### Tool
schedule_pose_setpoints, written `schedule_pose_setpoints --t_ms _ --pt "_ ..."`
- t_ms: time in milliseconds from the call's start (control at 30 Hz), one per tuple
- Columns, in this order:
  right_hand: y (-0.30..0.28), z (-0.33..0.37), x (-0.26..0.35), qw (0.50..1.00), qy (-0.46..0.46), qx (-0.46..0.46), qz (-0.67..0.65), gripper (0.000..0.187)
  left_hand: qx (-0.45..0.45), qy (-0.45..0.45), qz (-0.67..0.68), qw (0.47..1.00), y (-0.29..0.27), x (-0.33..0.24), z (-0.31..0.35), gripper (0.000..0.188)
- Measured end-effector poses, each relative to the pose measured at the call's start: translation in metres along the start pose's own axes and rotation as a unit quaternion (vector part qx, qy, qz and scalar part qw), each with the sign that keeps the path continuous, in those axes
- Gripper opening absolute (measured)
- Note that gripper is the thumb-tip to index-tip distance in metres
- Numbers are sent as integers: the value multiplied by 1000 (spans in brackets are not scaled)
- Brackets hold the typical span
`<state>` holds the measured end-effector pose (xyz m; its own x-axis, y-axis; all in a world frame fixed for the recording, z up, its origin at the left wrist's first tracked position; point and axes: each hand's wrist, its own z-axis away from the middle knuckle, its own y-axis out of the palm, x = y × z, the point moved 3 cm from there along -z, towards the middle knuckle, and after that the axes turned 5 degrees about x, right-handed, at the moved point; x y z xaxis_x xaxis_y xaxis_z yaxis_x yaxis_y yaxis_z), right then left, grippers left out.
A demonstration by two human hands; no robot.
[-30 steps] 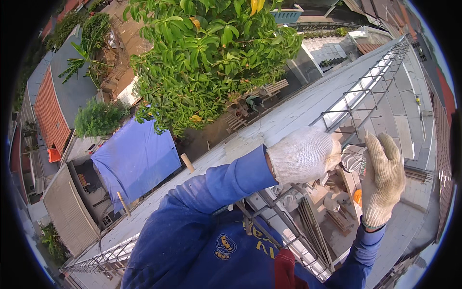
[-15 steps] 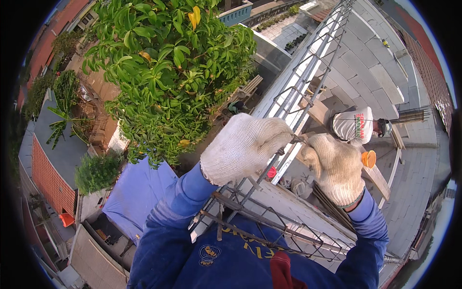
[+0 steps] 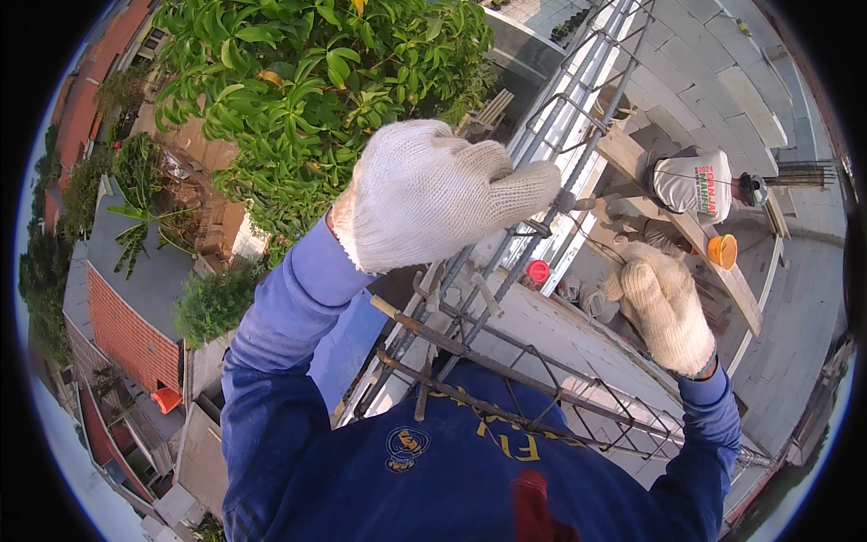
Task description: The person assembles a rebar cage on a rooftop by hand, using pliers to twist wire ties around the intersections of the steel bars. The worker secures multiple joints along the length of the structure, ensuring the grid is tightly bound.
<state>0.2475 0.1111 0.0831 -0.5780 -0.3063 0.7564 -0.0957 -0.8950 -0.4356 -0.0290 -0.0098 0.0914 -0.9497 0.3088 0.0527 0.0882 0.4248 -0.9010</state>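
Note:
My left hand (image 3: 442, 199), in a white knit glove, is closed above a long steel rebar cage (image 3: 528, 144). One digit stretches toward a short dark rod end (image 3: 571, 200) at the cage bars; anything inside the hand is hidden. Lower right, my right hand (image 3: 668, 309), in a worn cream glove, has its fingers pinched together. A thin dark wire (image 3: 599, 242) runs from near the bars to its fingertips. Across my front, another rebar cage (image 3: 560, 384) with rusty bars meets the first at a corner.
A co-worker in a white shirt (image 3: 694, 185) is below on the right, beside a wooden plank (image 3: 736, 294) and an orange bucket (image 3: 722, 251). A leafy tree (image 3: 298, 99) stands left, with a blue tarp (image 3: 348, 348) beneath. Pale block walls (image 3: 713, 81) rise at right.
My hands have moved apart: the left up and left, the right down and right. The wire now shows stretched beside the right hand. The view has shifted slightly.

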Motion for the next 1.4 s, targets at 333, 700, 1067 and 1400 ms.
schedule_pose_setpoints --t_ms 333,700,1067,1400 --pt "6 -15 44 988 -100 -119 24 36 96 -102 206 969 -11 -10 -14 25" --pt "11 -18 19 970 -170 -176 6 19 186 -403 709 547 -2 -10 3 20" --pt "11 -17 -13 975 -156 -93 124 39 218 -271 465 814 -22 -6 -13 17" --pt "-171 56 -103 717 -338 -333 -510 72 249 -369 671 593 -25 21 8 19"
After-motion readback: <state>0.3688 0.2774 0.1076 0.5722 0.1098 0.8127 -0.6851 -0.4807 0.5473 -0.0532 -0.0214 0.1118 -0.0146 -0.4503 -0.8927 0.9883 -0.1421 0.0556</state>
